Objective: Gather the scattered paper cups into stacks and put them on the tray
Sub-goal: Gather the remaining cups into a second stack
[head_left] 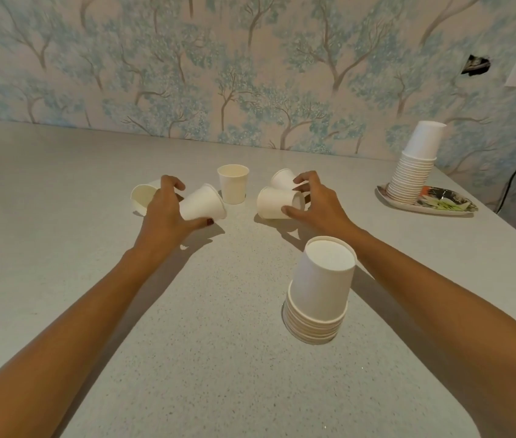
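Our left hand grips a tilted white paper cup; our right hand clasps a toppled white cup, its long axis lying toward the counter's left edge.

Five loose white paper cups lie around the middle of the counter. One upright cup stands mouth up, farthest toward the back edge. To its left a tipped cup lies on its side, rim toward the upright one, and behind it another fallen cup shows its open mouth. To the right two cups lie on their sides — a near one and a far one just behind it. Nearer the front edge a short stack stands mouth down. Near the right edge sits a patterned tray — a taller, leaning stack stands mouth down on its left end.
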Available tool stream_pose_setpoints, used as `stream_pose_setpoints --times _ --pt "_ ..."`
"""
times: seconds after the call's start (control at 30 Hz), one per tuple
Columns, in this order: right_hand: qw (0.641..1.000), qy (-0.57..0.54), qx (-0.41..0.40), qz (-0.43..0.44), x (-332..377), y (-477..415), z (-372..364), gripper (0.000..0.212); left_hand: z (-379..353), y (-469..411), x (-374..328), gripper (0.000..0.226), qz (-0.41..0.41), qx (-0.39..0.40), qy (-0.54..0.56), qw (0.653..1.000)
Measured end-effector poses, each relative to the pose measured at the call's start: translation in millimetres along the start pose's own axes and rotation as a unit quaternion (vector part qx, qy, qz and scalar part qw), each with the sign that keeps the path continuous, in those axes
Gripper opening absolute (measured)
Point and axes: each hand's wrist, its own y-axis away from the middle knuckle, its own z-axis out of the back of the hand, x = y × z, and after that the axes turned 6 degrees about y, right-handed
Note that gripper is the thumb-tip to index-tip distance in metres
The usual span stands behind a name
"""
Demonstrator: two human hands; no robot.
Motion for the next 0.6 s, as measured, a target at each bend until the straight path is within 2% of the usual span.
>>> stream_pose_setpoints --times 0.1,0.23,0.4,0.6 --pt "0.997 -0.052 -0.058 -0.017 2 5 18 0.058 3 2 -13 0.062 0.057 -0.013 0.056 0.997" --pt "0.987 -0.090 -0.133 -0.014 10 16 48 0.044 9 8 -36 0.045 0.083 -0.019 0.216 0.973" --pt "0.971 -0.131 -0.197 0.028 32 36 90 0.030 14 17 -69 0.040 0.086 -0.018 0.339 0.937" --pt "0.965 -0.153 -0.195 0.080 67 77 129 0.026 19 33 -101 0.046 0.077 0.008 0.443 0.893"
